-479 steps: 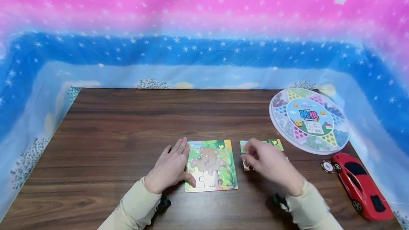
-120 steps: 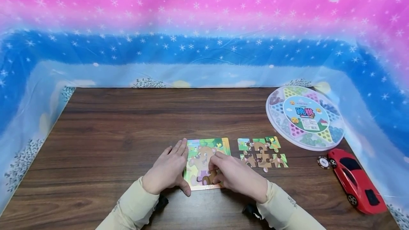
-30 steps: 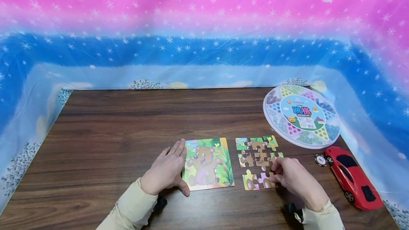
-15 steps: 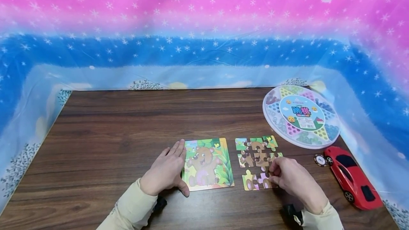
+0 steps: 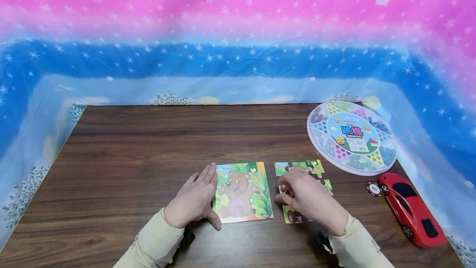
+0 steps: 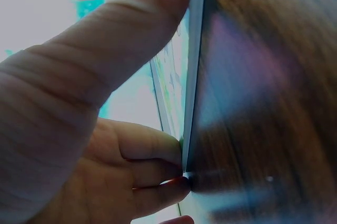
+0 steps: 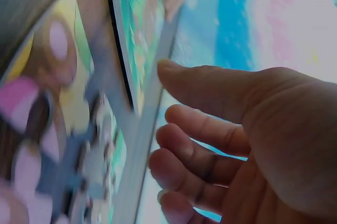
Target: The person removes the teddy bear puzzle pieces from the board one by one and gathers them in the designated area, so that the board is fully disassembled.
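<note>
A square puzzle board (image 5: 241,189) with a bear picture lies flat on the table. My left hand (image 5: 193,199) rests along its left side, fingers straight and thumb at the near corner; in the left wrist view the fingertips touch the board's edge (image 6: 195,50). Loose jigsaw pieces (image 5: 292,215) of a bear picture lie in rows right of the board. Over them hovers my right hand (image 5: 312,197), hiding the middle ones. The right wrist view shows its thumb and bent fingers (image 7: 174,140) spread apart, nothing between them.
Behind the pieces, to the right, lies a round Chinese checkers set (image 5: 353,137). A red toy car (image 5: 412,210) stands at the right edge with a poker chip (image 5: 374,188) beside it. The wooden table (image 5: 148,135) is backed by a patterned cloth (image 5: 223,61).
Since four seconds ago, a third row of pieces lies right of the board. From the lower right piece, my right hand has moved left over the pieces, letting go. The left hand stays put.
</note>
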`<act>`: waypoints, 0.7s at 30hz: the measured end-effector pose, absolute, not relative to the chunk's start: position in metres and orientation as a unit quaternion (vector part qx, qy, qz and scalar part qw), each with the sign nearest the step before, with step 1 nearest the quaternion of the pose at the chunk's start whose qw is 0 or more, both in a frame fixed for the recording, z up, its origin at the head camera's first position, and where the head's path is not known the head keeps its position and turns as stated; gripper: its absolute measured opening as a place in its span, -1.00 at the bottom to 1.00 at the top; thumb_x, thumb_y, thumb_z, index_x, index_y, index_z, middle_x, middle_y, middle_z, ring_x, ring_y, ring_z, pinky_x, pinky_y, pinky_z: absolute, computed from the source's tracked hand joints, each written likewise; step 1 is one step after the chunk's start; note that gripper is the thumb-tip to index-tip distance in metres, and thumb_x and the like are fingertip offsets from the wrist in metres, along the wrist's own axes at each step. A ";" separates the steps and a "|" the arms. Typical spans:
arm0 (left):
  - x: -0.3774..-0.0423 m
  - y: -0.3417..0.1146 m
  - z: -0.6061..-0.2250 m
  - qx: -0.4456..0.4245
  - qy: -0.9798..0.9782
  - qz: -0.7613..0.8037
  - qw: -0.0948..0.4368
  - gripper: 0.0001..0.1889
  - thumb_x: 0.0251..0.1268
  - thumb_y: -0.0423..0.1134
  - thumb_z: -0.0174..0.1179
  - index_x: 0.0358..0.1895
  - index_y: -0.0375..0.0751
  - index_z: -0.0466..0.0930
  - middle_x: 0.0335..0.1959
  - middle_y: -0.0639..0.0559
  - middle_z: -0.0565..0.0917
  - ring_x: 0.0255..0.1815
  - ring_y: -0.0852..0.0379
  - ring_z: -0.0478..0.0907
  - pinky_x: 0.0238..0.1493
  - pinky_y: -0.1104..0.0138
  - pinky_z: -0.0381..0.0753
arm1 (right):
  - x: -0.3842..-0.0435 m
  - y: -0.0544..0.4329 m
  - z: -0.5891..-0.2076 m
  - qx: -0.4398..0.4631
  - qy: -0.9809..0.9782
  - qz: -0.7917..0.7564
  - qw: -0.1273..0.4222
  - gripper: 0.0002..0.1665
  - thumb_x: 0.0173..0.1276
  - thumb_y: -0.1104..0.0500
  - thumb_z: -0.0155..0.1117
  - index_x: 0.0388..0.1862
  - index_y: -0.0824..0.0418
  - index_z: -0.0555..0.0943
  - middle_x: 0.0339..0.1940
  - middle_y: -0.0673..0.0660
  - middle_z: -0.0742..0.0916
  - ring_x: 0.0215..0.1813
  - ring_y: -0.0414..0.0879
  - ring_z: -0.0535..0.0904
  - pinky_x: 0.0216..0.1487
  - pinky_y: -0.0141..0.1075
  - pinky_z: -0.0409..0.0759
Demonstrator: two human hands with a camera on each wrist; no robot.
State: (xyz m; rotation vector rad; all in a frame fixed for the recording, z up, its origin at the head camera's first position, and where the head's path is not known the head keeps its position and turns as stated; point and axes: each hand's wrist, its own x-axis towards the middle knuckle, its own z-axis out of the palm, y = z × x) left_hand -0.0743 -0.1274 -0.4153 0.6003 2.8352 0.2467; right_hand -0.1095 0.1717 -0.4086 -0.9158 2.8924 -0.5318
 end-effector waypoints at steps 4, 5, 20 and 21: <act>-0.074 -0.127 -0.417 0.205 0.968 0.084 0.113 0.38 -0.64 0.35 0.53 0.36 -0.56 0.26 0.46 -0.42 0.13 0.48 -0.21 0.12 0.32 -0.08 0.26 | -0.111 0.158 -0.414 -0.345 0.927 -0.146 0.018 -0.68 0.15 -0.05 0.49 -0.20 0.07 0.67 -0.38 -0.08 0.52 -0.34 -0.22 0.35 -0.34 -0.33 0.40; -0.074 -0.127 -0.417 0.206 0.968 0.084 0.113 0.39 -0.64 0.35 0.53 0.36 -0.56 0.26 0.46 -0.42 0.13 0.48 -0.21 0.12 0.32 -0.08 0.27 | -0.111 0.155 -0.415 -0.354 0.924 -0.143 0.018 -0.66 0.15 -0.06 0.48 -0.18 0.08 0.67 -0.37 -0.08 0.51 -0.36 -0.22 0.33 -0.34 -0.34 0.38; -0.075 -0.128 -0.416 0.203 0.969 0.079 0.119 0.39 -0.62 0.35 0.53 0.37 -0.55 0.24 0.47 -0.40 0.12 0.49 -0.19 0.11 0.33 -0.07 0.26 | -0.114 0.139 -0.420 -0.388 0.915 -0.099 0.041 -0.52 0.04 -0.19 0.49 -0.13 0.05 0.72 -0.30 -0.09 0.41 -0.29 -0.14 0.21 -0.29 -0.30 0.23; -0.074 -0.128 -0.416 0.203 0.969 0.079 0.118 0.38 -0.62 0.35 0.53 0.37 -0.55 0.25 0.47 -0.40 0.13 0.49 -0.20 0.12 0.33 -0.07 0.26 | -0.114 0.138 -0.421 -0.388 0.915 -0.100 0.042 -0.54 0.03 -0.18 0.50 -0.16 0.05 0.73 -0.30 -0.09 0.42 -0.29 -0.14 0.22 -0.28 -0.30 0.24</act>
